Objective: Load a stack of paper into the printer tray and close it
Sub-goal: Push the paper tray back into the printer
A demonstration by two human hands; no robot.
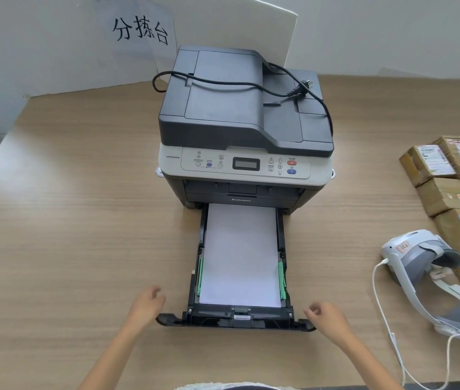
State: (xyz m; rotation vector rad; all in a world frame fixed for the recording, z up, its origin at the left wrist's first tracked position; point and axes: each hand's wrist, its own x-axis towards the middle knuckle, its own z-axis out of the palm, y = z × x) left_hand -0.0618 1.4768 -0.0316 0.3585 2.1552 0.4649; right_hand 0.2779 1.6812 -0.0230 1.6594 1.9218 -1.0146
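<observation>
left hand (146, 304) | right hand (325, 316) | both empty, flanking open tray (236, 322) | paper (241, 254) inside

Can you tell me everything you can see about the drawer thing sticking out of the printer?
The paper tray is a black plastic drawer, pulled far out of the printer toward the person and lying flat on the wooden table. A neat stack of white paper lies inside, between green side guides. Its wide front panel is nearest the person. The left hand and right hand hover at its front corners, fingers loosely curled, not clearly touching it.
</observation>
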